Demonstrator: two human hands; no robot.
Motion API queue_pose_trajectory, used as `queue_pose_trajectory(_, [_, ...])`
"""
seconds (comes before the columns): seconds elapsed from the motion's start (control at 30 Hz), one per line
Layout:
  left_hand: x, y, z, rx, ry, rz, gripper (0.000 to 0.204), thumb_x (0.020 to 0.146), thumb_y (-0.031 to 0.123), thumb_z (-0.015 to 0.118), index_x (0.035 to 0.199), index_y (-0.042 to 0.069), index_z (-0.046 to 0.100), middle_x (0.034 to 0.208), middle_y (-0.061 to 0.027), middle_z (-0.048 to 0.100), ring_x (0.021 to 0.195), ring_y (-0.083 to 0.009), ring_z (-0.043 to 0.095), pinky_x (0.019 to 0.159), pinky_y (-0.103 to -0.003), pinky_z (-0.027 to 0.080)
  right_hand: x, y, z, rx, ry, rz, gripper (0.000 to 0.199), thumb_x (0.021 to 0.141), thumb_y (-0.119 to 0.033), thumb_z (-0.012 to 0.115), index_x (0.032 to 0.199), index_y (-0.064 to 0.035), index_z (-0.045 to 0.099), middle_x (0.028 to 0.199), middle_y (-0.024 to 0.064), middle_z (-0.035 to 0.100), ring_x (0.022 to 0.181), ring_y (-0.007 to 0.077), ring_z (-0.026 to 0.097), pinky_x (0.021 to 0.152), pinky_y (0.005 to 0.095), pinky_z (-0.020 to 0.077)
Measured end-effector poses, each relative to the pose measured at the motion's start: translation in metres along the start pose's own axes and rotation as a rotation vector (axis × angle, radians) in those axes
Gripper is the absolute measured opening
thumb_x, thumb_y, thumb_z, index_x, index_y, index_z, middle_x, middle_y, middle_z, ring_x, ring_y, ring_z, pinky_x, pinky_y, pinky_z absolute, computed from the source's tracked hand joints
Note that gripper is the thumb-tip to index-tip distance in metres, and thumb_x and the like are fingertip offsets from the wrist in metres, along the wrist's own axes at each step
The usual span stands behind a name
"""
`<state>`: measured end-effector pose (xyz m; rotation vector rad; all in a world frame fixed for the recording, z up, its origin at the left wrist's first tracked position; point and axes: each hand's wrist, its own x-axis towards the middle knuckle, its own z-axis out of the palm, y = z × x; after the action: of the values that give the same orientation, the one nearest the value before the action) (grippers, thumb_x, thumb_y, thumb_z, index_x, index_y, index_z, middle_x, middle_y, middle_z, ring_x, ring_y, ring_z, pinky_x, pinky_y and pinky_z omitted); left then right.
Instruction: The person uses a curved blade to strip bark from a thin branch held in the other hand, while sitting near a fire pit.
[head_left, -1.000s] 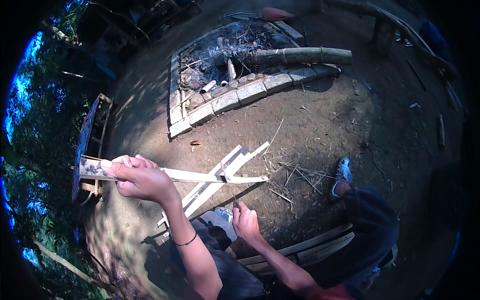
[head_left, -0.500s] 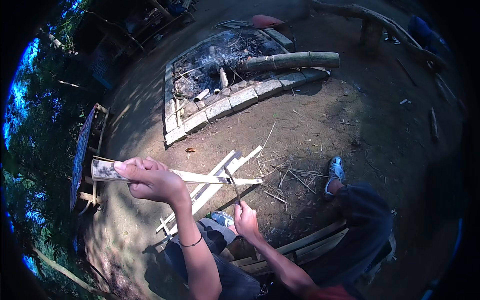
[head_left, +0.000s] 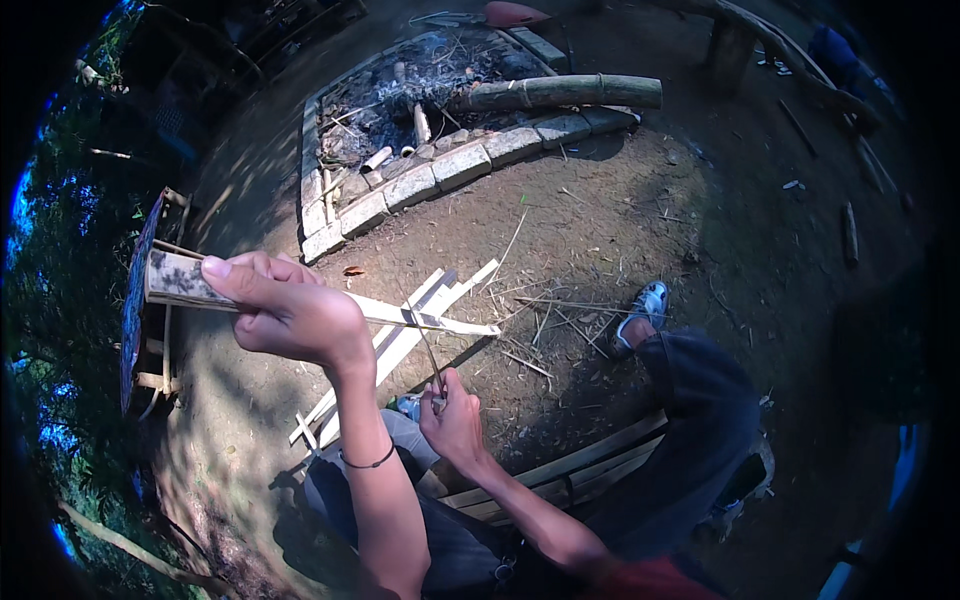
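Gripping a long pale split bamboo slat [head_left: 300, 298] near its dark-mottled end, the left hand [head_left: 290, 315] holds it level above the dirt, probably so its edge meets the thin dark blade [head_left: 425, 345]. The right hand [head_left: 455, 425], at five o'clock from the left, is clenched on the blade's handle, tip up against the slat. More pale slats [head_left: 400, 345] lie beneath. No packages, labels or signs show; a stone-edged fire pit [head_left: 430, 140] sits at twelve o'clock.

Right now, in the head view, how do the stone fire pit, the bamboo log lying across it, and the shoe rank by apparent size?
1. Stone fire pit, largest.
2. Bamboo log, long and thick.
3. Shoe, smallest, though it lies nearer the camera, so its true size is less sure.
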<state>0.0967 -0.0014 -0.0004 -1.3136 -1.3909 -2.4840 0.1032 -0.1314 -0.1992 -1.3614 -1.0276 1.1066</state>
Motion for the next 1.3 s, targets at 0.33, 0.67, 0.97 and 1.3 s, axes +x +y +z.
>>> queue_pose_trajectory(0.33, [0.011,-0.006,-0.003,0.014,-0.002,-0.018,0.054,0.105,0.042,0.036,0.061,0.016,0.017,0.052,0.0070,0.020,0.044,-0.0047,0.019,0.039,-0.024,0.015,0.002,0.103,-0.009,-0.198,0.027,0.097,0.024,0.079,-0.001,0.058,0.099,-0.0009,0.044,0.072,0.0226,0.058,0.067,0.0419,0.062,0.061,0.0489,0.0467])
queue_pose_trajectory(0.67, [0.006,0.005,-0.006,0.073,0.045,-0.009,0.056,0.104,0.043,0.036,0.060,0.015,0.018,0.051,0.0059,0.020,0.043,-0.0055,0.020,0.039,-0.024,0.017,0.010,0.078,0.021,-0.052,0.056,0.025,0.015,0.082,-0.002,0.056,0.093,-0.0008,0.046,0.065,0.0211,0.057,0.062,0.0400,0.062,0.056,0.0448,0.0454])
queue_pose_trajectory(0.97, [0.010,0.003,-0.015,0.076,0.051,0.006,0.057,0.105,0.044,0.034,0.059,0.015,0.018,0.050,0.0063,0.020,0.043,-0.0052,0.020,0.039,-0.024,0.017,0.004,0.016,0.012,0.090,-0.091,0.093,0.021,0.092,-0.020,0.055,0.089,-0.0007,0.047,0.066,0.0251,0.056,0.062,0.0470,0.058,0.057,0.0493,0.0431])
queue_pose_trajectory(1.3, [0.017,-0.002,-0.016,0.071,0.087,-0.064,0.056,0.105,0.043,0.034,0.059,0.015,0.017,0.052,0.0066,0.019,0.043,-0.0048,0.020,0.039,-0.024,0.018,0.009,0.117,0.006,-0.108,0.023,0.140,0.020,0.096,-0.017,0.045,0.093,0.0003,0.052,0.064,0.0273,0.055,0.065,0.0469,0.059,0.058,0.0535,0.0418])
